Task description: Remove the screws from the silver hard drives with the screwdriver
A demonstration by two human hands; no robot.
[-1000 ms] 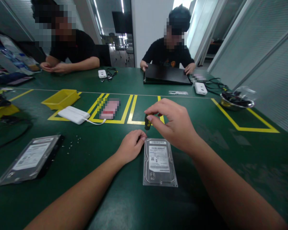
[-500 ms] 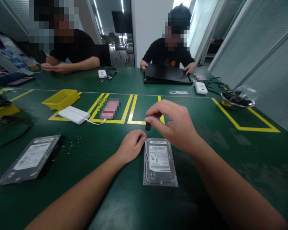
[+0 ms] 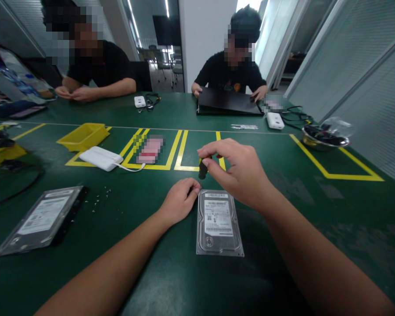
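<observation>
Head view: a hard drive [image 3: 219, 223] is laid flat on the green counter [image 3: 316, 210], label up, between the two forearms. A small screwdriver [image 3: 202, 169] is held upright over its far left corner, pinched by the right hand [image 3: 237, 173]. The left hand [image 3: 179, 199] is curled beside that corner, fingertips pressed together at the screwdriver tip. A second drive [image 3: 41, 219] lies well to the left.

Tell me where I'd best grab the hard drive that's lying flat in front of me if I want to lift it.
Probably by the two long side edges of the hard drive, hands coming from above. It lies flat, label up, so only the edges offer purchase. The far left corner is taken: the left hand and the screwdriver in the right hand sit there.
</observation>
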